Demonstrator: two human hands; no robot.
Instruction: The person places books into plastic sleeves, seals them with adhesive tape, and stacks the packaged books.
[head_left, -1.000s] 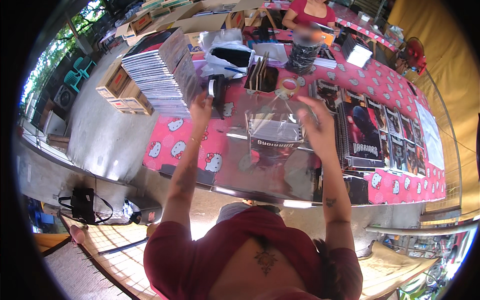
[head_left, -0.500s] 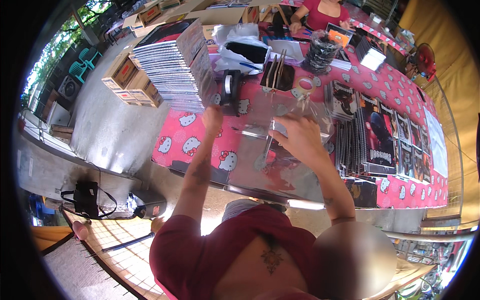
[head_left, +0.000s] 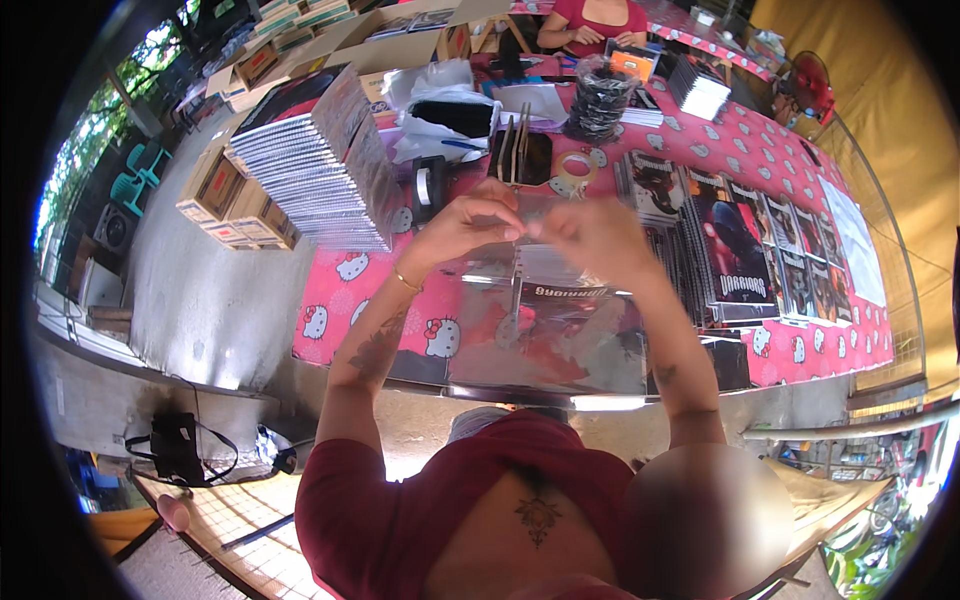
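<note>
Notebook (head_left: 560,265) just below left hand (head_left: 466,224), fingertips together, and right hand (head_left: 602,236), blurred, grip unclear

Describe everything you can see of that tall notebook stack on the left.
The tall notebook stack stands at the left of the pink-covered table, with silvery spiral bindings in rows along one side. Its top cover is dark with red and looks glossy. Neither the left hand nor the right hand touches it.

Pink tablecloth (head_left: 335,298) (white cat faces), clear plastic (head_left: 550,345).
</note>
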